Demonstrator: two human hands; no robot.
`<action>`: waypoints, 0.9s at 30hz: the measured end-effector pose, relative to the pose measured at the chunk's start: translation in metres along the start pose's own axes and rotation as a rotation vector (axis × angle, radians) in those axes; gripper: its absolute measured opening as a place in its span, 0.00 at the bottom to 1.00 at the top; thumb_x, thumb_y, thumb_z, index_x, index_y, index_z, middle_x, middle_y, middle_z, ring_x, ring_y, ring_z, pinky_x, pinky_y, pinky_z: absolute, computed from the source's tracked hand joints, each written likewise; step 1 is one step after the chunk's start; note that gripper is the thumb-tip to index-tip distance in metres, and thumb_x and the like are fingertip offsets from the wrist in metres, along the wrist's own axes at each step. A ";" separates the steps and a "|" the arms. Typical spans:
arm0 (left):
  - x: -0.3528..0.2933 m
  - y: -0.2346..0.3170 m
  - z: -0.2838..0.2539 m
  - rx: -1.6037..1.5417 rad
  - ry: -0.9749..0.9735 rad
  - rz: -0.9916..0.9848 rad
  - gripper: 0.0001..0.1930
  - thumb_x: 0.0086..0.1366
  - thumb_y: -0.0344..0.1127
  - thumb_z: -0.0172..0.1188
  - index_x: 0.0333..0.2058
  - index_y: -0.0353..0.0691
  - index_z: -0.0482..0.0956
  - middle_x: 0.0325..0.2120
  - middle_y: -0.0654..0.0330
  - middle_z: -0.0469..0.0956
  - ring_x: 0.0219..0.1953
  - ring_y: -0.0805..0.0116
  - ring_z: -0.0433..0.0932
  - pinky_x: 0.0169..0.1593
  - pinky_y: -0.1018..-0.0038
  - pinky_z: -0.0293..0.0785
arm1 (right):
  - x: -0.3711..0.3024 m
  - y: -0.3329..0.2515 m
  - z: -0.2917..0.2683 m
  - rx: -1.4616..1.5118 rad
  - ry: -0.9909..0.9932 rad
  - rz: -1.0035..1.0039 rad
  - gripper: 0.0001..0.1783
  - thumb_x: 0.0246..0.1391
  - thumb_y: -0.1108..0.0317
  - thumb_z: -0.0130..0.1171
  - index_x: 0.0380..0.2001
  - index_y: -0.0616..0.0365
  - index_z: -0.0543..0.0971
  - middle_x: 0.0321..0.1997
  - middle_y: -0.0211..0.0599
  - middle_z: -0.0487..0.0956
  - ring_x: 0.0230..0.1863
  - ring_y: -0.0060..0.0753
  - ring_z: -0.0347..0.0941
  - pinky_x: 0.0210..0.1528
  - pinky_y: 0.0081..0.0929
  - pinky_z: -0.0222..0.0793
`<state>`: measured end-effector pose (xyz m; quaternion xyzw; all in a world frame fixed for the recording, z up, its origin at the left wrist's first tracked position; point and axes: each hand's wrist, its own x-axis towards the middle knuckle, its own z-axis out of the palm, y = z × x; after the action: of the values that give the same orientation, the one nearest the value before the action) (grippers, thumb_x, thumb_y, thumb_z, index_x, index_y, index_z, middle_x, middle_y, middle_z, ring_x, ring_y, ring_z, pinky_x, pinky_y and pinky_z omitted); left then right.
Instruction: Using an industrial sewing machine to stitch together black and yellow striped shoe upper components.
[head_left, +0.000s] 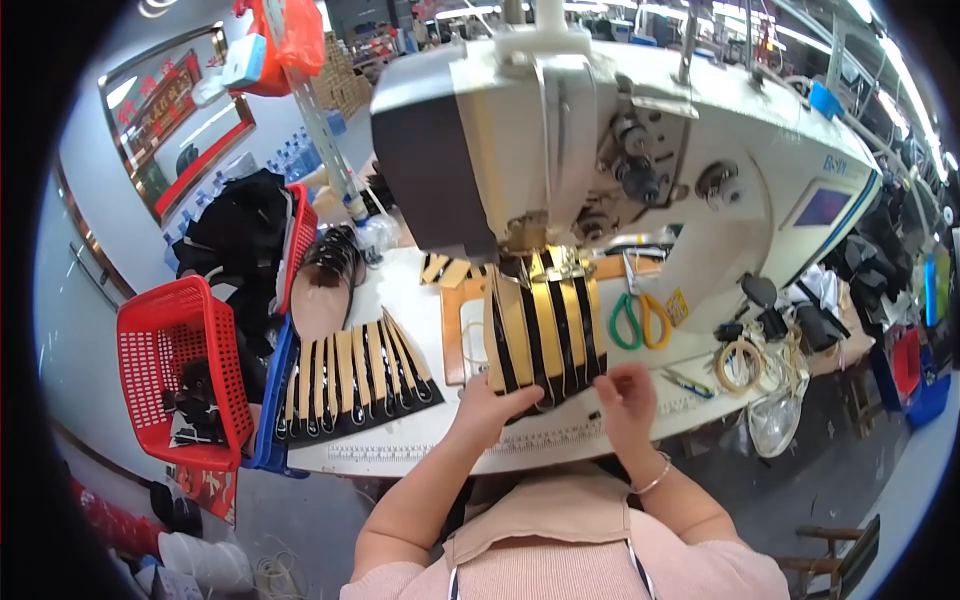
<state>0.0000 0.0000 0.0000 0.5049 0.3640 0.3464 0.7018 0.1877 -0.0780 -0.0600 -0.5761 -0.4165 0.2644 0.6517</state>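
A piece of black-and-tan striped strips (548, 335) lies under the needle area of a large white sewing machine (560, 130). My left hand (487, 412) grips its near left corner, thumb on top. At its near right corner, my right hand (628, 400) has its fingers curled in a pinch; what is between them, if anything, is too small to make out. Left of my hands, a second fan of black and tan strips (355, 380) rests on the white table. A dark shoe (335, 270) with a tan insole stands just beyond that fan.
Scissors with green and yellow handles (640, 320) lie right of the work. Small snips (688, 382) and a tape roll (740, 365) are farther right. A ruler strip (400, 450) runs along the table's front edge. Red baskets (185, 370) with black pieces stand at the left.
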 end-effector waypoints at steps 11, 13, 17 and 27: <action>-0.013 -0.020 0.013 -0.231 -0.086 -0.082 0.21 0.52 0.25 0.63 0.47 0.33 0.71 0.41 0.58 0.75 0.42 0.70 0.74 0.47 0.74 0.69 | 0.026 -0.028 -0.040 0.546 -0.494 0.415 0.08 0.54 0.69 0.57 0.33 0.63 0.77 0.25 0.30 0.76 0.19 0.15 0.68 0.19 0.13 0.63; -0.009 -0.002 0.007 -0.244 -0.080 -0.096 0.21 0.52 0.26 0.63 0.46 0.34 0.71 0.41 0.59 0.75 0.42 0.71 0.74 0.47 0.74 0.69 | 0.033 -0.045 -0.030 0.560 -0.473 0.459 0.07 0.54 0.69 0.57 0.32 0.63 0.77 0.24 0.30 0.76 0.19 0.15 0.68 0.19 0.13 0.63; 0.000 0.022 0.002 -0.246 -0.097 -0.067 0.21 0.52 0.26 0.64 0.46 0.34 0.70 0.39 0.59 0.75 0.40 0.71 0.74 0.46 0.74 0.70 | 0.049 -0.058 -0.017 0.601 -0.463 0.399 0.07 0.54 0.69 0.57 0.32 0.62 0.77 0.24 0.30 0.76 0.18 0.15 0.68 0.19 0.12 0.63; 0.029 0.036 -0.003 -0.176 -0.076 0.047 0.19 0.51 0.28 0.64 0.44 0.35 0.73 0.35 0.62 0.76 0.36 0.74 0.74 0.40 0.76 0.70 | 0.082 -0.062 -0.004 0.621 -0.451 0.427 0.08 0.55 0.66 0.56 0.31 0.60 0.76 0.23 0.28 0.76 0.15 0.13 0.67 0.17 0.11 0.62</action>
<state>0.0071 0.0350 0.0292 0.4624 0.2934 0.3742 0.7484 0.2246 -0.0251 0.0198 -0.3538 -0.3207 0.6252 0.6173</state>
